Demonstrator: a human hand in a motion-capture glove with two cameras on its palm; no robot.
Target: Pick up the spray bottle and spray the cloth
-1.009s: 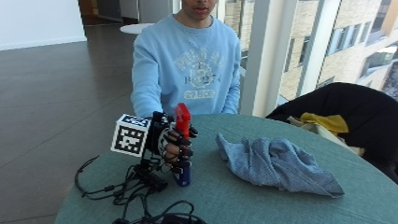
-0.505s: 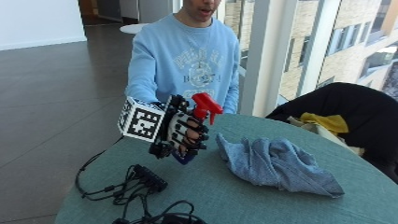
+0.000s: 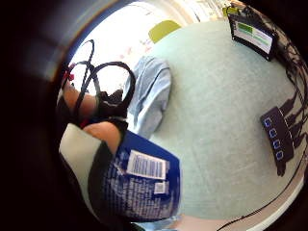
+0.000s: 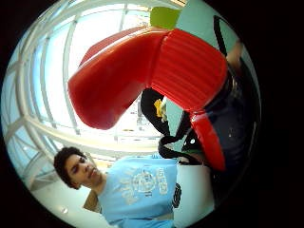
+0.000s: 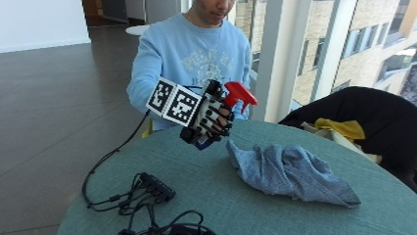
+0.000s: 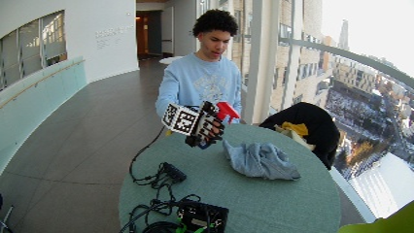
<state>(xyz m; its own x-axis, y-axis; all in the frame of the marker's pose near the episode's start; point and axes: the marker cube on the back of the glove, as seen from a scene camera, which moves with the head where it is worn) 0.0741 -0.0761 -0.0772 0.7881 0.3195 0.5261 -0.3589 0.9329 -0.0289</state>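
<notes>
We recorded the right hand (image 5: 210,119) with fingers curled round a spray bottle (image 5: 229,104), blue body, red head, held tilted in the air above the round green table (image 5: 215,196). A crumpled blue cloth (image 5: 287,172) lay on the table nearby.

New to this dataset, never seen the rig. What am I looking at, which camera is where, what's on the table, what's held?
There is no robot: a person works at a round green table. Their right hand in a black glove carries two small palm cameras, which give the two round pictures. The other two pictures come from cameras beside the table, one of them wider. The hand grips a dark blue spray bottle with a red trigger head, lifted off the table; the thumb side palm view shows the red head close up, the other the labelled blue body. A crumpled blue-grey cloth lies on the table beside it, and black cables with a small hub lie nearer the table's edge.
</notes>
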